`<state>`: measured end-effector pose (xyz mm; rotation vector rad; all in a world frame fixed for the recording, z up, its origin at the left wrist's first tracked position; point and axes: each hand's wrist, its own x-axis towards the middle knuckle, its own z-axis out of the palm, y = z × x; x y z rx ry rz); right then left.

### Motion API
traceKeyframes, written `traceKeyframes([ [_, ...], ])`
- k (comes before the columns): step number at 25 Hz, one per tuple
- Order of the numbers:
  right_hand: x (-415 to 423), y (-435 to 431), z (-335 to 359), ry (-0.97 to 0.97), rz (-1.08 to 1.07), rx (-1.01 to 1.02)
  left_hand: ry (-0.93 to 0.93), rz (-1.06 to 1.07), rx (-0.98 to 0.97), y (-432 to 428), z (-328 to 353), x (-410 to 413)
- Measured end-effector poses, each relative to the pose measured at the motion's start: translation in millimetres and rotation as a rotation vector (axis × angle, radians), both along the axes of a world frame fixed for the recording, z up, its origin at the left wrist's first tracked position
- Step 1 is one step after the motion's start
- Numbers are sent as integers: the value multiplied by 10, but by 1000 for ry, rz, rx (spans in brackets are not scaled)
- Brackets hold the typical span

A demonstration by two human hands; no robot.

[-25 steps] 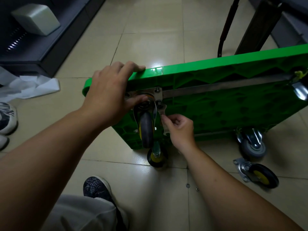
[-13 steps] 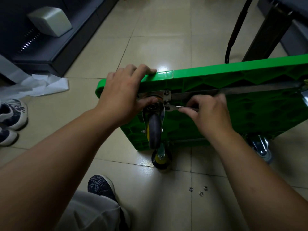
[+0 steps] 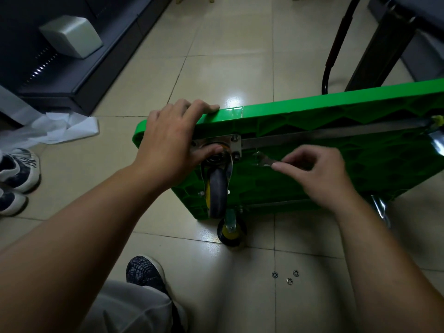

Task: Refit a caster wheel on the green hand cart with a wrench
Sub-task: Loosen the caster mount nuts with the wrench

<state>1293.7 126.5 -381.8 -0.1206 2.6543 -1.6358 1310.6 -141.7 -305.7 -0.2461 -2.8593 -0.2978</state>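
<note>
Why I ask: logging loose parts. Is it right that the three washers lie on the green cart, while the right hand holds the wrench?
Not quite. In the head view the three washers lie on the floor tiles, below the green cart. The right hand does hold the wrench.

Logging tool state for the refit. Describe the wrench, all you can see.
The wrench is a small, flat, thin open-ended spanner of bare grey metal. Only its head end shows; the rest is hidden in the grip of the right hand, pinched by the fingertips. It lies roughly level, its open end pointing left toward the caster plate, clear of the bolts, in front of the green cart underside. It looks slightly blurred.
</note>
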Motion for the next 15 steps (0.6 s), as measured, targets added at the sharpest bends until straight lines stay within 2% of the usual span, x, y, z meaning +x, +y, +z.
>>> traceKeyframes([
  [2,163,-75,-268,-133,-158,-457,-11,4,2,6,-4,-13],
  [3,255,-185,-392,-209,-223,-619,-14,7,6,4,-3,-24],
  [5,382,-443,-575,-309,-300,-796,-17,5,13,-3,-5,-35],
  [7,427,-619,-670,-317,-315,-789,-20,-5,19,-2,-2,-34],
  [15,356,-792,-719,-148,-262,-693,-13,-10,18,-6,-7,4],
])
